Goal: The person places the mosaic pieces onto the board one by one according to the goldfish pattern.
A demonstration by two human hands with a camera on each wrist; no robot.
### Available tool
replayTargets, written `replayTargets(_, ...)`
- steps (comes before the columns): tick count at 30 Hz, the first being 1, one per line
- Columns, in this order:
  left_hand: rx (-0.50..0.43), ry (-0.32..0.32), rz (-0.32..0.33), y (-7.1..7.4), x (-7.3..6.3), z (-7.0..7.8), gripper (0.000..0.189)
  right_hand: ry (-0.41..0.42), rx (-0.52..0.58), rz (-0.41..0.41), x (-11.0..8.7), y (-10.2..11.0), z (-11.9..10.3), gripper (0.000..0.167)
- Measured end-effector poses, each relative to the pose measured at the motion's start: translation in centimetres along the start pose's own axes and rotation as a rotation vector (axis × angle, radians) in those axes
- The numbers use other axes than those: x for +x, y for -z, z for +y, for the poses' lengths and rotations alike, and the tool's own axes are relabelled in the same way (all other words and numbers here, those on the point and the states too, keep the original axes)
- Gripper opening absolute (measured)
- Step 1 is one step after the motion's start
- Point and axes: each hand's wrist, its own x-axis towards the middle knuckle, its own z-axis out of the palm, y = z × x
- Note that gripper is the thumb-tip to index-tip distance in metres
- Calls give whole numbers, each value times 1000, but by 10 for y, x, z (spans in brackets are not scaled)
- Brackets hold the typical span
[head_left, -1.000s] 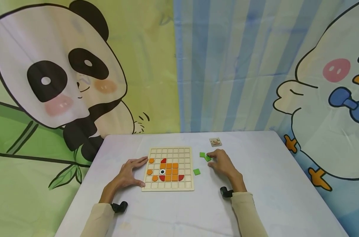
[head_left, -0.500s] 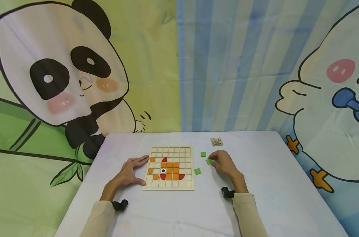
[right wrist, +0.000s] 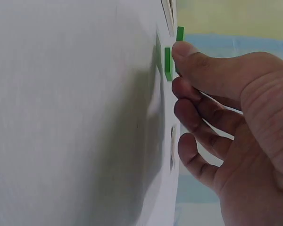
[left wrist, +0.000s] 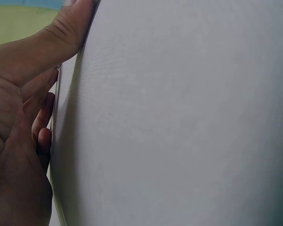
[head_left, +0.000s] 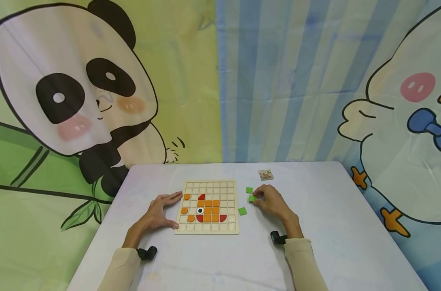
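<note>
In the head view, my right hand (head_left: 273, 202) pinches a green square tile (head_left: 251, 199) between thumb and fingertips. The right wrist view shows that tile (right wrist: 180, 34) held up off the tabletop. Two more green tiles lie close by, a rear one (head_left: 249, 190) and a nearer one (head_left: 242, 211). To the left is a pale gridded board (head_left: 206, 233). On it sit orange squares (head_left: 215, 210), red quarter-round pieces (head_left: 223, 218), an eye tile (head_left: 200, 210) and orange discs (head_left: 184, 210). My left hand (head_left: 156, 212) rests spread along the board's left edge, thumb at the near corner.
A small patterned card (head_left: 266, 174) lies on the white-covered table (head_left: 213, 262), behind the green tiles. Cartoon-printed curtains (head_left: 264, 81) hang right behind the table and at its sides.
My right hand first reached the green tile near the rear one, then took hold of it and brought it slightly nearer and left, toward the board. My left hand stays at the board's edge.
</note>
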Motion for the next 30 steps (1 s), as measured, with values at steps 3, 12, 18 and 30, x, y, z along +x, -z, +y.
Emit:
replayTargets(3, 5, -2, -3, 0, -1, 0, 123, 28, -1, 9, 2, -3, -8, 22)
replayTargets(12, -2, 5, -3, 1, -2, 0, 123, 84, 12, 9, 15, -18, -27, 21)
replayTargets(18, 5, 7, -5, 0, -2, 0, 123, 62, 18, 15, 27, -31, -39, 19)
replayTargets(30, 1, 10, -4, 1, -2, 2, 123, 17, 35, -12, 32, -44, -50, 19)
